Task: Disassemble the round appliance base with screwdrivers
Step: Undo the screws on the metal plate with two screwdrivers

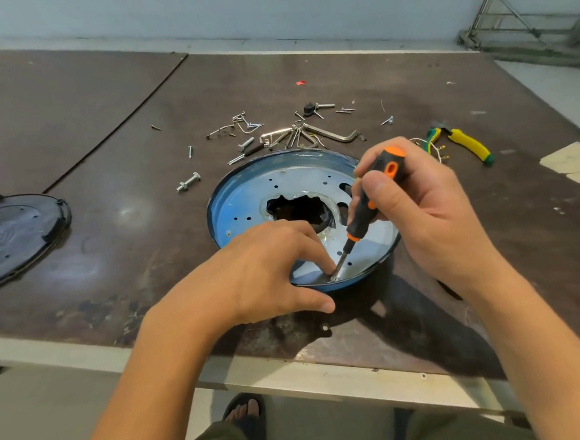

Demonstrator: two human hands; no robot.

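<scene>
A round blue appliance base (247, 195) lies open side up on the brown table, with a jagged dark hole at its middle. My right hand (424, 210) grips a black and orange screwdriver (368, 209), tilted, its tip down at the base's near rim. My left hand (267, 270) holds that near rim: fingers curl inside the base beside the screwdriver tip, thumb outside on the table. Whatever lies under the tip is too small to make out.
Loose screws, bolts (188, 182) and hex keys (331, 135) are scattered just beyond the base. Yellow and green pliers (468, 144) lie at the right, near some wires. A black round cover (16, 231) rests at the left edge. The table's front edge (88, 355) is close to me.
</scene>
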